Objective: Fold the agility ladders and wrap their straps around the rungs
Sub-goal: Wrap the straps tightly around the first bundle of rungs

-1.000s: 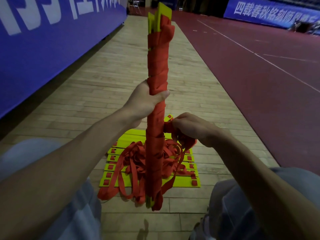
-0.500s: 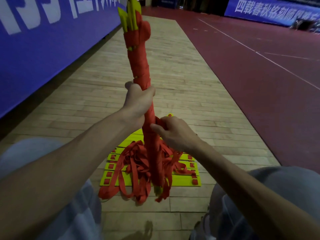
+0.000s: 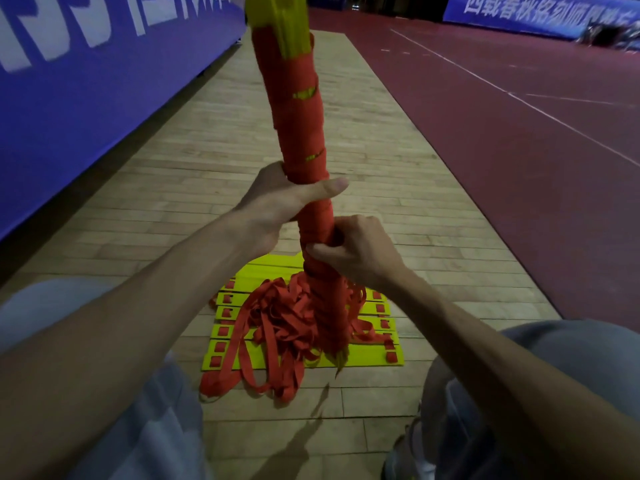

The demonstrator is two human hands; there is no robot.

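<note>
Two agility ladders are in view. One is a folded bundle (image 3: 301,133) held upright between the person's two knees, its yellow rungs (image 3: 277,22) showing at the top and red strap wound round most of its length. The left hand (image 3: 277,202) grips the bundle at mid-height, fingers curled behind and thumb laid across the front. Just below it, the right hand (image 3: 360,254) has its fingers closed, pinching the strap against the bundle. The second ladder (image 3: 374,358) lies flat on the wooden floor (image 3: 173,188), with at least five yellow rungs fanned out and a loose heap of red straps (image 3: 277,320) on it. Whether the bundle's lower end touches that ladder cannot be told. Two blue banners stand by, one (image 3: 86,81) along the left and one (image 3: 519,12) far off.
</note>
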